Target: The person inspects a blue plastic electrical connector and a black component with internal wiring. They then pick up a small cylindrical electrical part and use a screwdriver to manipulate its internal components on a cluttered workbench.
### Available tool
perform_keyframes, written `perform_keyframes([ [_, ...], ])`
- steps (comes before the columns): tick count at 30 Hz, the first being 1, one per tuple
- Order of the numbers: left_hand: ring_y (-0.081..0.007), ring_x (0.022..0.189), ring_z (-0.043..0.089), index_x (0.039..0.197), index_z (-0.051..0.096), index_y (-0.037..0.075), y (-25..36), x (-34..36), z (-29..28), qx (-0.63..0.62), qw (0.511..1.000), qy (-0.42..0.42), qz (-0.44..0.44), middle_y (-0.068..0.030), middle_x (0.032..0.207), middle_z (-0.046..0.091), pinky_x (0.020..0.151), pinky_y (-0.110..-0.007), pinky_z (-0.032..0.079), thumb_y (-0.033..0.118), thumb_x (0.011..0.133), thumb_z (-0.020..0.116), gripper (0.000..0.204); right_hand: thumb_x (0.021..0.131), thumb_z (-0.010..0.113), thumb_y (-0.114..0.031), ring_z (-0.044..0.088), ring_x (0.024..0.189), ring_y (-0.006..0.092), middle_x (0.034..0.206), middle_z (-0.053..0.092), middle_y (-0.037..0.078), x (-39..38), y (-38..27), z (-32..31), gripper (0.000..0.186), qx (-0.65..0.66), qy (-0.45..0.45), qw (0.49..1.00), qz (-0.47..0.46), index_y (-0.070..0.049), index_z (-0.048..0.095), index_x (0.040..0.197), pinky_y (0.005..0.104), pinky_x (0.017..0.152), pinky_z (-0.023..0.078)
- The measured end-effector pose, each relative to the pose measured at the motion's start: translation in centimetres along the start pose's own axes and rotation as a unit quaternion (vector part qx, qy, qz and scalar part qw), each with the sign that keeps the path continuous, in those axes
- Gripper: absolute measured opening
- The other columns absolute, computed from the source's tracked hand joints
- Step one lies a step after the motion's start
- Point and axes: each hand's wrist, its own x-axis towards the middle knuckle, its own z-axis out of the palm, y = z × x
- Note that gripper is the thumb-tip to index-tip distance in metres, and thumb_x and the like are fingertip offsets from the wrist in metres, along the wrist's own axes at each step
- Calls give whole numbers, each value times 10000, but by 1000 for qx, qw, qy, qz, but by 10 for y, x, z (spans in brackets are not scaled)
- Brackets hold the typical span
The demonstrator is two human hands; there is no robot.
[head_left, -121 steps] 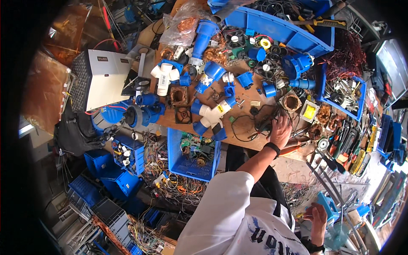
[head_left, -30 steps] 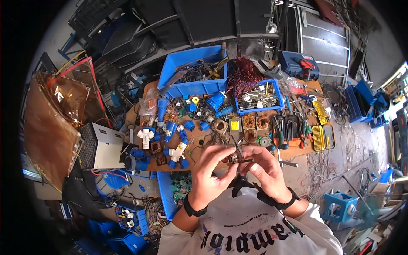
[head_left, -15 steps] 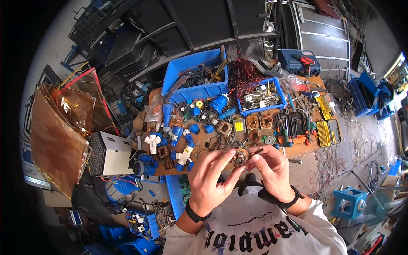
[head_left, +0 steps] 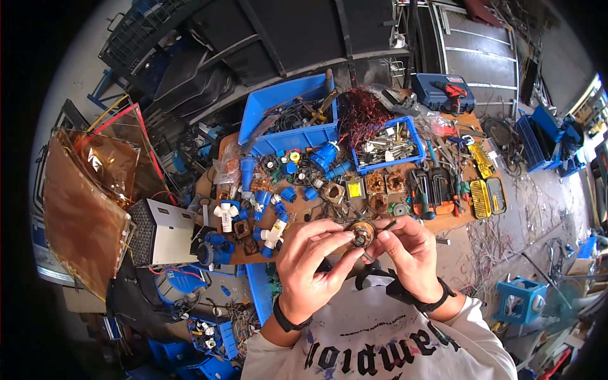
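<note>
- Two hands met before the chest: the left grip (head_left: 313,269) was pinched, its thumb and fingertips closed on a round copper-coloured part (head_left: 362,234).
- The right grip (head_left: 411,261) was drawn in too, closed on a slim dark piece (head_left: 391,224) that poked out above the thumb; whether this piece touched the round part I could not tell.
- The round part sat between both sets of fingertips, its ringed face turned up toward the camera.
- Just beyond, on the brown surface (head_left: 453,220), lay a yellow-topped square part (head_left: 355,189) and, farther left, a white branched fitting (head_left: 273,235) with blue ends.
- To the right, dark hand tools (head_left: 441,187) lay near an open yellow case (head_left: 480,199).
- Farther back, a small blue tray (head_left: 394,163) held metal rods; a dark red wire tangle (head_left: 364,114) lay between it and a large blue crate (head_left: 301,140).
- At the far right corner, a red-and-black drill (head_left: 454,94) rested on a blue toolbox (head_left: 430,92).
- Left of the surface stood a white box (head_left: 174,233); well apart on the right, a light-blue stand (head_left: 520,288).
</note>
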Motion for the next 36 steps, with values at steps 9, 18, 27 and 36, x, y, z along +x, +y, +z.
perform_keyframes([
  [9, -247, 889, 639, 949, 676, 21, 1, -5, -4, -21, 1000, -5, 4, -110, 983, 662, 757, -335, 515, 64, 633, 868, 372, 946, 568, 14, 667, 742, 152, 865, 678, 104, -6, -3, 0, 105, 17, -12, 1000, 6, 35, 575, 1048, 276, 652, 555],
  [18, -213, 894, 629, 1030, 679, 21, 9, -9, -5, -59, 997, -26, -44, -110, 1039, 653, 742, -302, 502, 114, 694, 848, 387, 981, 554, -102, 675, 669, 176, 788, 677, 106, -6, -4, -3, 98, 120, -31, 985, 123, -6, 571, 975, 297, 624, 574],
  [27, -202, 872, 636, 1040, 684, 16, 15, -13, -5, -100, 990, -23, -94, -112, 1018, 636, 696, -282, 524, 70, 749, 803, 319, 985, 555, -147, 683, 657, 204, 831, 690, 110, -5, -6, -7, 116, 217, -65, 949, 221, -36, 570, 955, 318, 592, 584],
  [36, -191, 849, 625, 1057, 679, 20, 13, -16, -7, -106, 990, -30, -83, -103, 1021, 629, 679, -273, 528, 94, 764, 803, 327, 985, 552, -136, 691, 675, 226, 870, 697, 127, -6, -5, -8, 89, 267, -80, 928, 247, -48, 558, 989, 320, 588, 580],
])
